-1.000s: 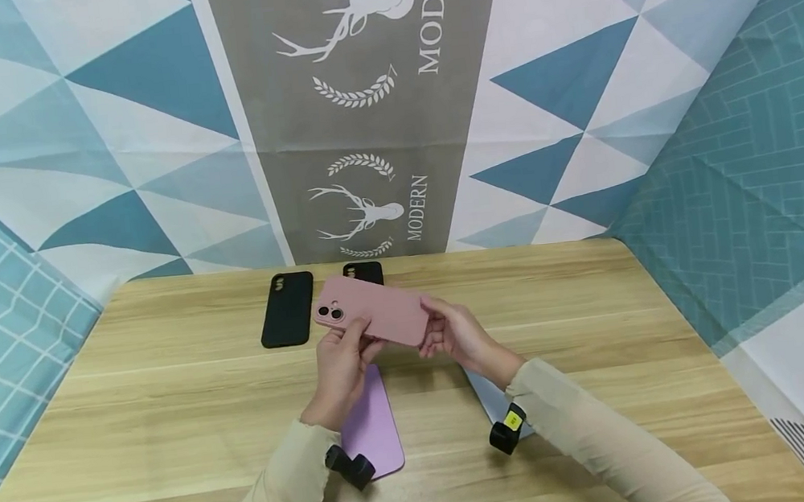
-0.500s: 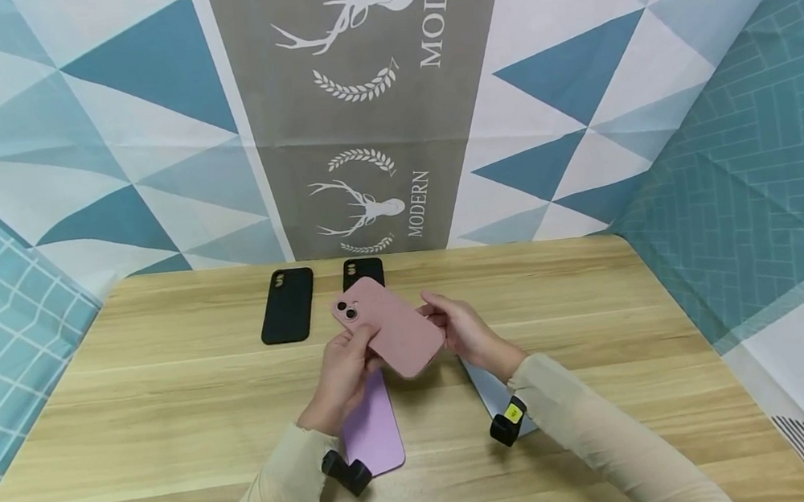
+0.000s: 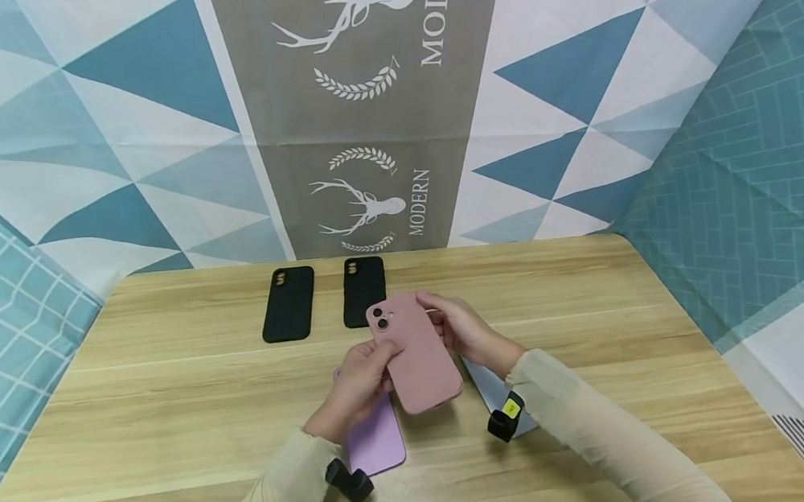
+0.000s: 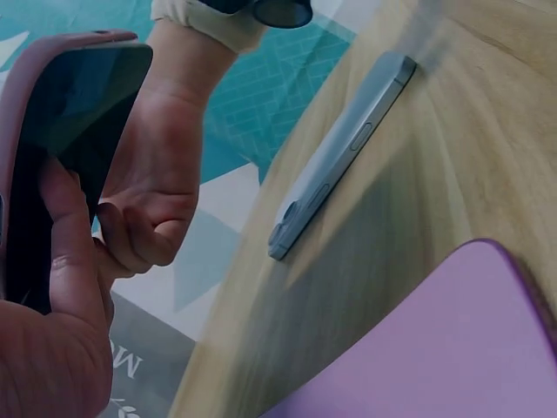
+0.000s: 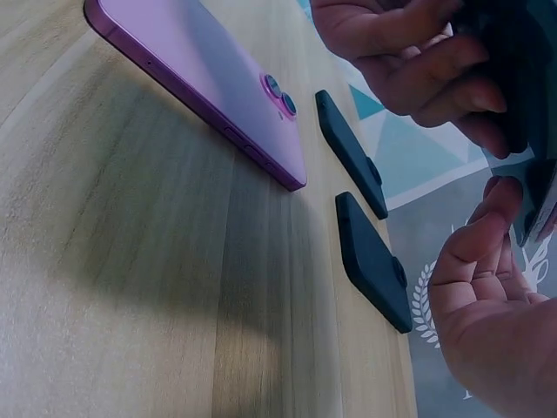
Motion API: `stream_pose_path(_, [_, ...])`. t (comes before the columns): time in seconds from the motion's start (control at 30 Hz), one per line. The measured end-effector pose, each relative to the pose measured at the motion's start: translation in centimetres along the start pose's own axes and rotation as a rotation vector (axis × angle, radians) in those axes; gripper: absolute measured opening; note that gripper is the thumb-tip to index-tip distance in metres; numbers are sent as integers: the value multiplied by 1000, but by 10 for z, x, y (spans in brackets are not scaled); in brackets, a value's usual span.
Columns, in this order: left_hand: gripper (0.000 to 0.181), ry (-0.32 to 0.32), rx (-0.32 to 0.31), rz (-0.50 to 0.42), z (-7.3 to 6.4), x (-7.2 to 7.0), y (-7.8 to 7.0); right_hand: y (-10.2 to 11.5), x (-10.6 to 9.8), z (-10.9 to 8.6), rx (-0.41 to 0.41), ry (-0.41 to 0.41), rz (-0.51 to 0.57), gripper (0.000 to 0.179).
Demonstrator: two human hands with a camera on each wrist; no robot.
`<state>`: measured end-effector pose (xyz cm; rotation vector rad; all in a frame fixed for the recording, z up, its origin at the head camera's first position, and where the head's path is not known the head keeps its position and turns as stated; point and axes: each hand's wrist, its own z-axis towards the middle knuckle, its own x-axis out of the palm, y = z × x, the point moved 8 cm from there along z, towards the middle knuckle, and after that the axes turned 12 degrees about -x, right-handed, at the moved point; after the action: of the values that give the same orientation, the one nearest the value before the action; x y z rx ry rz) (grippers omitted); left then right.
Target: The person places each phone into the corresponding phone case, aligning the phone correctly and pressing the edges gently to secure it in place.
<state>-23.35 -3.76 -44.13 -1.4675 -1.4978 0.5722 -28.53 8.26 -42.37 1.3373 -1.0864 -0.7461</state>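
Note:
A phone in a pink case is held above the table, back side up, its two camera lenses at the far end. My left hand grips its left edge, thumb on the back. At its upper right corner, my right hand pinches the edge, thumb on top and fingers curled behind. The left wrist view shows the phone's dark screen with left fingers across it. Below my left hand lies a purple phone, partly covered. A light blue-grey phone lies under my right wrist.
Two black phone cases with camera cutouts lie side by side near the back edge of the wooden table. Behind the table hangs a patterned cloth. Each wrist wears a small black camera.
The pink-cased phone has turned from crosswise to nearly lengthwise and come nearer the person, uncovering the right black case. The right hand has regripped from its lower end to its upper right corner.

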Motion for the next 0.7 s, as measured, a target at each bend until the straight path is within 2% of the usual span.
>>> stream_pose_path(0.13, [16, 55, -15, 32, -1, 5, 3, 1, 1, 0, -1, 4, 13, 29])
stream_pose_path(0.33, [17, 98, -23, 48, -1, 9, 3, 3, -1, 0, -21, 1, 2, 31])
stream_pose_path(0.43, [19, 89, -28, 37, -1, 9, 2, 4, -4, 0, -39, -20, 21, 30])
stream_pose_path(0.5, [22, 59, -30, 23, -2, 8, 1, 6, -6, 0, -57, -40, 40, 27])
stream_pose_path(0.6, [22, 17, -26, -19, -3, 4, -2, 10, -11, -2, -85, -81, 80, 24])
stream_pose_path(0.7, [20, 2, -10, -78, -5, 0, -7, 13, -16, -4, -105, -137, 123, 22])
